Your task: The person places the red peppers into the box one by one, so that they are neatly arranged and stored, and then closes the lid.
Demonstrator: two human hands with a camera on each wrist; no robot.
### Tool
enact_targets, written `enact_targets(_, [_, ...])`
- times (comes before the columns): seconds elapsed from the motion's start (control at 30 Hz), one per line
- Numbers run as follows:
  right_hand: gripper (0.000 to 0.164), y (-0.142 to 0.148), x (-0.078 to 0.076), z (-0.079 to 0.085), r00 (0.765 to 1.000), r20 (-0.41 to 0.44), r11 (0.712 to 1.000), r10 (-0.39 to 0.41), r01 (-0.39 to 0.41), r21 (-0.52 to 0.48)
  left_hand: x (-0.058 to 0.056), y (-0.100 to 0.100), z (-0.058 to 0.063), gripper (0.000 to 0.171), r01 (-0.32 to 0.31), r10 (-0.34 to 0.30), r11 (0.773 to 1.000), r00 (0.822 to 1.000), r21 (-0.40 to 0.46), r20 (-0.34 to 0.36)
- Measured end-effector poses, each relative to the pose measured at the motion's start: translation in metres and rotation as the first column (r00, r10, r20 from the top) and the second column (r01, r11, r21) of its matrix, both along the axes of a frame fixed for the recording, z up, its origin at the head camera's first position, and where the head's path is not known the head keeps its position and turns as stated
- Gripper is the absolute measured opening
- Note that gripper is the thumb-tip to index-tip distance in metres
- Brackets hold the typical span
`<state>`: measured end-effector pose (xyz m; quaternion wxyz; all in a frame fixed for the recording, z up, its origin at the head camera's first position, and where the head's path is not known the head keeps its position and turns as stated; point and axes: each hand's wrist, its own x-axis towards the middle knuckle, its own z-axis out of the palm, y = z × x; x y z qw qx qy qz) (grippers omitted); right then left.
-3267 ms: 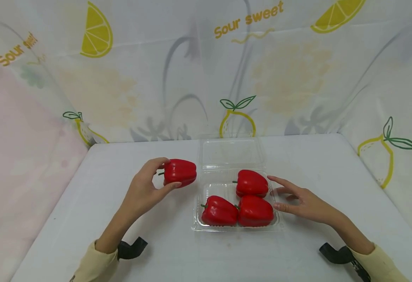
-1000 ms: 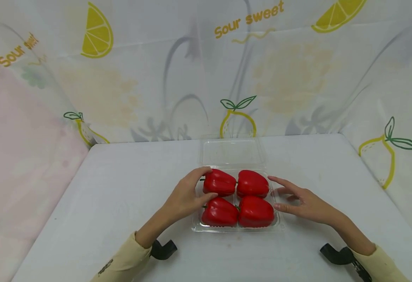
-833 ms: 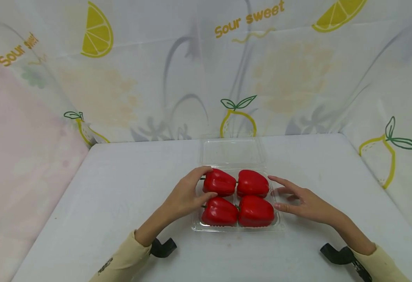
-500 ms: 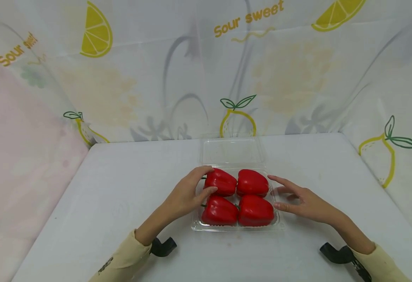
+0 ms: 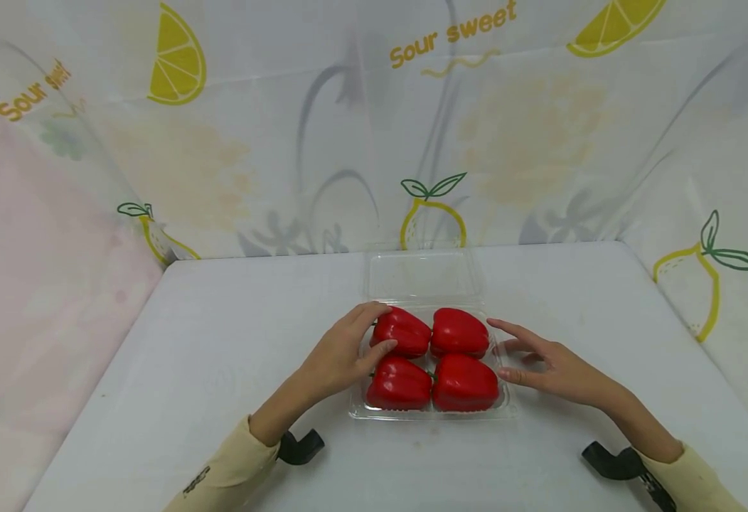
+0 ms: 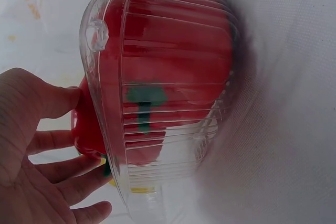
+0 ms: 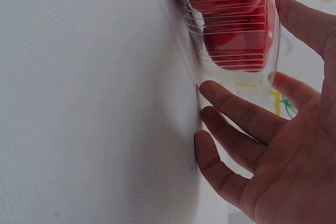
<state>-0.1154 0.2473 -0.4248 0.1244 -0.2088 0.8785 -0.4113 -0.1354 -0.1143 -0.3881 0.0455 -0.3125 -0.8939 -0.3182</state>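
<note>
Head view: left hand [image 5: 342, 352] still grips the back-left pepper [image 5: 402, 332], now tilted in the tray [image 5: 505, 407]

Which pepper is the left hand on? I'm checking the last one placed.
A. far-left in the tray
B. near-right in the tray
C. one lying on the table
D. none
A: the left hand curls round the far-left pepper inside the clear tray.

Four red peppers [image 5: 434, 359] fill the clear tray [image 5: 505, 410]. The left hand [image 5: 342, 352] curls round the far-left pepper [image 5: 401, 332]; the right hand [image 5: 549, 364], fingers straight, seems to touch the tray's right edge.
</note>
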Motion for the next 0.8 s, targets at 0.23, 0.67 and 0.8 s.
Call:
enact_targets(0.23, [0.073, 0.0004, -0.0001, -0.0016, 1.0, -0.017, 1.0, 0.005, -0.005, 0.007, -0.0001, 0.0015, 0.0019, 0.055, 0.008, -0.008, 1.0, 1.0, -0.029, -0.002])
enact_targets(0.67, [0.073, -0.0005, 0.0006, -0.0013, 1.0, -0.006, 1.0, 0.003, -0.003, -0.003, -0.004, 0.0024, 0.0055, 0.046, 0.021, -0.018, 0.998, 0.999, -0.058, 0.05])
enact_targets(0.8, [0.073, -0.0009, 0.0001, -0.001, 1.0, -0.014, 1.0, 0.006, -0.006, 0.003, -0.0054, 0.0024, 0.0055, 0.044, 0.023, -0.019, 0.998, 0.998, -0.065, 0.055])
